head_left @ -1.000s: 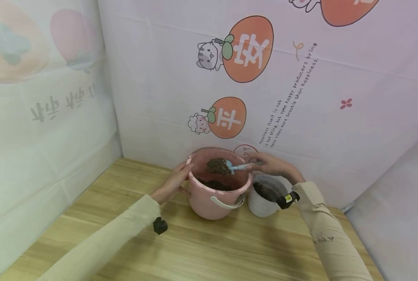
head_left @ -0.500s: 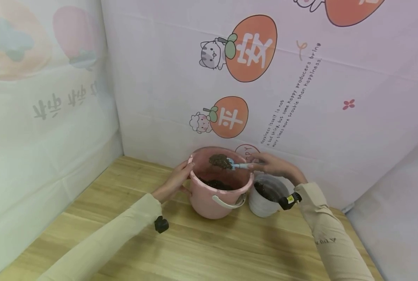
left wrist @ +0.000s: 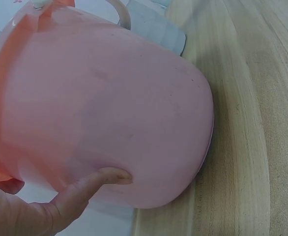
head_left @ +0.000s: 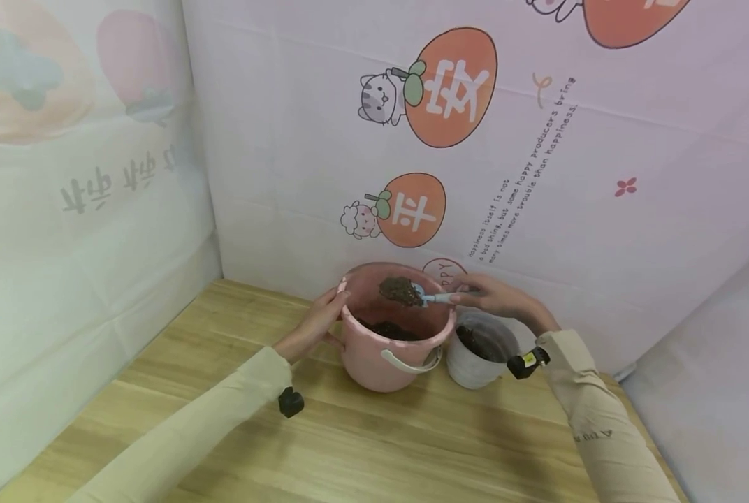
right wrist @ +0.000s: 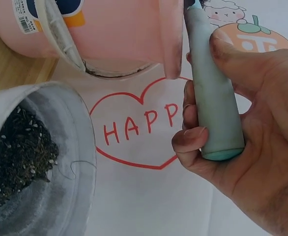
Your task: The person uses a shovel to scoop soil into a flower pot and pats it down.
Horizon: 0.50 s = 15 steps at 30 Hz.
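My right hand grips the pale blue-green handle of a small trowel, its thumb lying along the handle in the right wrist view. On the trowel's blade sits a mound of dark soil, held up inside the mouth of a pink bucket. More soil lies at the bottom of the bucket. My left hand holds the bucket at the left of its rim, and the left wrist view has the thumb against the outer wall. The bucket stands upright on the table.
A whitish pot with soil in it stands just right of the bucket, under my right forearm. The bucket's white handle hangs down in front. A printed cloth wall rises right behind the wooden table.
My right hand and the loaded trowel have shifted slightly to the right over the bucket. My left hand keeps its hold on the rim; the head view has shifted a little.
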Tool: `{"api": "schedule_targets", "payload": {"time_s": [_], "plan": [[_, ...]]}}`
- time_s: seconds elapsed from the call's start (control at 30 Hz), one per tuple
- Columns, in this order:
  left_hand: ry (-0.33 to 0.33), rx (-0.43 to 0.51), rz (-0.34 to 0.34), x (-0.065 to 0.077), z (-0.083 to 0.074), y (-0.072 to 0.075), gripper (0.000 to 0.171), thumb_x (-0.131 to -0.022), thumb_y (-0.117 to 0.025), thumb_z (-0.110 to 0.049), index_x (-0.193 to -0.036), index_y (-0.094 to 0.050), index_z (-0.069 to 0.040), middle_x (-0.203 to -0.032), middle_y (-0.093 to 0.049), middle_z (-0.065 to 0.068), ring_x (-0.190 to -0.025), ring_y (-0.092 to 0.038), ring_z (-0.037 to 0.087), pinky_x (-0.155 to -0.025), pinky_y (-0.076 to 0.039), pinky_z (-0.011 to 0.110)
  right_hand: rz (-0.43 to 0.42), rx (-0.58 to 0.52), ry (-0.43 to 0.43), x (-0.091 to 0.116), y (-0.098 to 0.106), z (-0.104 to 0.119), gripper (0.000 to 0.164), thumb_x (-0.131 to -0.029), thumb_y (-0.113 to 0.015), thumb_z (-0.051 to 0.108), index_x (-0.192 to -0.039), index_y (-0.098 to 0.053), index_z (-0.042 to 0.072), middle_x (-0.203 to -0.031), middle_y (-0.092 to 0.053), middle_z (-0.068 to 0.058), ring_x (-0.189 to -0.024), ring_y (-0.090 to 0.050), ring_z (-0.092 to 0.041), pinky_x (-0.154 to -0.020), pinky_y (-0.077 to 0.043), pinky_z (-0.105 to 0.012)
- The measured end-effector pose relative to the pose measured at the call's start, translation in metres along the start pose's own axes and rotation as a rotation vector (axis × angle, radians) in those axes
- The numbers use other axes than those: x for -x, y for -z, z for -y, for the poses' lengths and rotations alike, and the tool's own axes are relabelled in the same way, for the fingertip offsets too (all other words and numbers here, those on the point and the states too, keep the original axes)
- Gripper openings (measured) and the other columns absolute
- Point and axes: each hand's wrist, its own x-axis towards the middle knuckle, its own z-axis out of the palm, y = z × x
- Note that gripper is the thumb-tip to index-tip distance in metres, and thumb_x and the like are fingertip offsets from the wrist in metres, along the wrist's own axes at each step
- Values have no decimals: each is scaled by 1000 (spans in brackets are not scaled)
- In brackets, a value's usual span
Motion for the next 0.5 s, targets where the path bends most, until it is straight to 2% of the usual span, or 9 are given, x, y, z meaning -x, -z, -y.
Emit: {"api": "schedule_targets", "payload": {"time_s": [0.17, 0.3, 0.5], "plan": [[-9, 6, 10, 0, 2, 0, 59, -112, -43, -37, -165, -32, -12, -167, -32, 22, -144, -44, 48, -70, -66, 60, -14, -2, -10, 6, 6, -2, 20, -106, -60, 16, -120, -69, 4, -112, -71, -12, -104, -64, -21, -93, -54, -40], [-17, 9, 21, 0, 2, 1, 59, -112, -44, -37, -164, -32, -12, -167, -32, 22, -143, -45, 49, -68, -66, 59, -26, 0, -9, 11, 13, -2, 19, -106, -59, 14, -119, -69, 3, -112, -71, -17, -104, -64, -22, -93, -54, -40], [-24, 7, 35, 1, 1, 2, 59, -112, -43, -36, -165, -31, -13, -168, -30, 21, -145, -43, 49, -68, -66, 61, -52, 23, -35, 20, 23, -2, 19, -106, -60, 15, -116, -69, 2, -111, -72, -11, -105, -64, -26, -92, -54, -40]]}}
